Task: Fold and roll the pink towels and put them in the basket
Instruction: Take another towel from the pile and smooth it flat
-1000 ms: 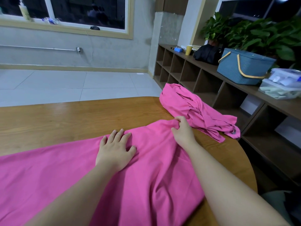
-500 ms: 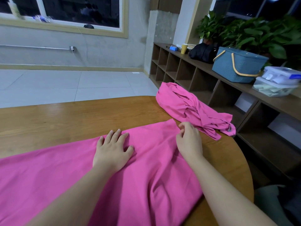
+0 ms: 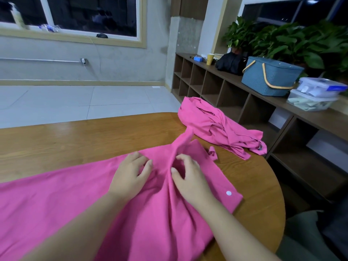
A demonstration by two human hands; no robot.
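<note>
smoothing mattered first: the spread pink towel [image 3: 75, 200] lay on the counter [image 3: 75, 136], left hand [image 3: 130, 176] and right hand [image 3: 190, 178] fingers loosely curled, bunching a ridge; flattening it would square the fold.

A brown wooden surface [image 3: 75, 140] fills the middle of the frame. A big pink towel [image 3: 75, 204] lies spread across its lower part; a crumpled pink towel [image 3: 216, 127] sits at its right edge
</note>
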